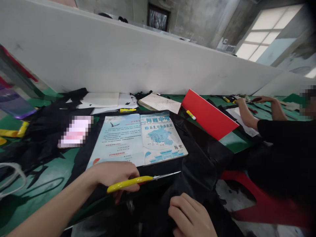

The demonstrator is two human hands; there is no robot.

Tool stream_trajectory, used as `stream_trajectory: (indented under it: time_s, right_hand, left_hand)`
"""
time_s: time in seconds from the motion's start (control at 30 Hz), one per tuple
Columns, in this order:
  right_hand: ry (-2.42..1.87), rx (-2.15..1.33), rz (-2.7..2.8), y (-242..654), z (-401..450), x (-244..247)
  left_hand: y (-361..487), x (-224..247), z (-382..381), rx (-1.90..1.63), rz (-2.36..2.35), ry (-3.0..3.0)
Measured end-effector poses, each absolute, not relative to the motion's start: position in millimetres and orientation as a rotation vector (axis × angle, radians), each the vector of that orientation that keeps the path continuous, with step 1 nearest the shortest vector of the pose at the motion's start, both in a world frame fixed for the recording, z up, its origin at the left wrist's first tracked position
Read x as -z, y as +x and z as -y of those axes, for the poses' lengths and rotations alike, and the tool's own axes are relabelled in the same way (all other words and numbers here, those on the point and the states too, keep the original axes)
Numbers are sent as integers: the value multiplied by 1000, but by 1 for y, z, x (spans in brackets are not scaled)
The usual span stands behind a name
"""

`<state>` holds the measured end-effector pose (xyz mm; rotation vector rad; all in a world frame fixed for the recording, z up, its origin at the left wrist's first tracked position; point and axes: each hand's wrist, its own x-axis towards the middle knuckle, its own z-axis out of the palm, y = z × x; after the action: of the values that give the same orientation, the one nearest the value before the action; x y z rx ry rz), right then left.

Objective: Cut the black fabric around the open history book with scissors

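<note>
My left hand [117,174] is wrapped round the handles of a pair of yellow-handled scissors [130,183], whose silver blades point right along the table's front edge. Below the blade tips, my right hand [190,215] is closed on a sheet of black cloth [197,158] that hangs over the edge; its fingertips are partly hidden. Spread flat on this cloth lies a blue-and-white book [164,138], cover outward, with Chinese print. The scissors pass just in front of the book's near edge.
A phone [75,131] and black scraps [37,131] lie left on the green table [51,177]. Behind the book are papers [100,99], a yellow glue stick [127,110] and a red folder [207,115]. A white partition [123,59] stands behind. At right, a co-worker's arms [248,115] reach over the table.
</note>
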<state>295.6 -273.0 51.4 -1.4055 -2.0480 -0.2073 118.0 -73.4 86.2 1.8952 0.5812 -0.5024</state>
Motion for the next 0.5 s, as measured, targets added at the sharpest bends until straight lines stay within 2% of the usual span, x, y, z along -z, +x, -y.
stream_trajectory:
  time_s: [0.1,0.5]
  right_hand:
    - [-1394,239,2073,297,275,-57]
    - [-1345,284,2081,296,273,-57]
  left_hand:
    - [132,-81,72,624,-439,1757]
    - [168,-73,70,591,-315,1598]
